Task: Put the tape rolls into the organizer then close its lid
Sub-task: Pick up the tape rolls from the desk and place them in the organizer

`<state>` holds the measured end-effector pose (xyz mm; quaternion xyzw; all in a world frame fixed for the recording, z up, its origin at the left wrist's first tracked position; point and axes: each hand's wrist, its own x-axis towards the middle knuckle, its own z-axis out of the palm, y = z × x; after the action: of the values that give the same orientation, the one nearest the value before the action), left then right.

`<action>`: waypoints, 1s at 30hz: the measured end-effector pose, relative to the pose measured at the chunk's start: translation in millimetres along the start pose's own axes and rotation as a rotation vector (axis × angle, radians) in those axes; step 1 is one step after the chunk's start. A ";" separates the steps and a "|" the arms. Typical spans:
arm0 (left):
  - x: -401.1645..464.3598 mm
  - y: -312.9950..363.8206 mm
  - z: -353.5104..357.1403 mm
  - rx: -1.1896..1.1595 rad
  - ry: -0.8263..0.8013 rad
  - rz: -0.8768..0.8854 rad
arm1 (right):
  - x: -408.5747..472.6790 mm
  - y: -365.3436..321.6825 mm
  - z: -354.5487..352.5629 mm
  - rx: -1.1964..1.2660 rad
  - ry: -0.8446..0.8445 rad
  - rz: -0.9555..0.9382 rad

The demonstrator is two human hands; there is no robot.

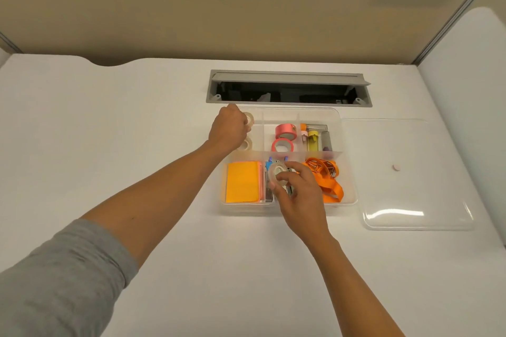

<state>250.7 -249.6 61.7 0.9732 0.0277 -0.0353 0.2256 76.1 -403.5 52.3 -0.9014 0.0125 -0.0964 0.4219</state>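
Head view, looking down on a white desk (137, 117). Clear plastic organizer (347, 172) sits at frame centre, long axis left to right, open top facing up. Its clear lid (410, 200) lies flat on the desk just right of it, apart from the box.

Tape rolls — five counted. Two pink rolls (284, 131) in the upper middle compartment: the far one on edge, the near one (282, 145) flat, hole up. Two clear rolls in the upper left compartment: one (249, 118) at the left hand's fingers, another (246, 144) just below it, partly hidden by the wrist. The fifth clear roll (277, 172) is pinched between thumb and fingers of the right hand (301, 194), held above the lower middle compartment, its hole tilted toward upper left.

Left hand (228, 128) is curled, knuckles up, over the upper left compartment; whether it grips the roll there I cannot tell.

Other contents: one orange sticky-note pad (242, 185) lower left, an orange lanyard (330, 186) with clips lower right, small tubes (313, 139) upper right — count unclear.

One small pink disc (396, 167) sits on the lid.
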 end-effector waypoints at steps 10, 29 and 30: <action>21.7 -2.0 21.7 0.400 0.029 0.119 | 0.0 1.3 5.3 0.006 0.012 0.044; -42.1 -93.1 2.7 -0.174 0.424 0.020 | 41.8 -8.3 18.2 -0.107 -0.051 -0.013; -52.0 -107.7 6.1 -0.161 0.405 0.013 | 49.0 -10.8 20.6 -0.135 -0.079 -0.033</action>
<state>191.0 -157.7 13.5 0.9394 0.0691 0.1649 0.2926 127.3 -386.0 55.6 -0.9310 -0.0125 -0.0667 0.3587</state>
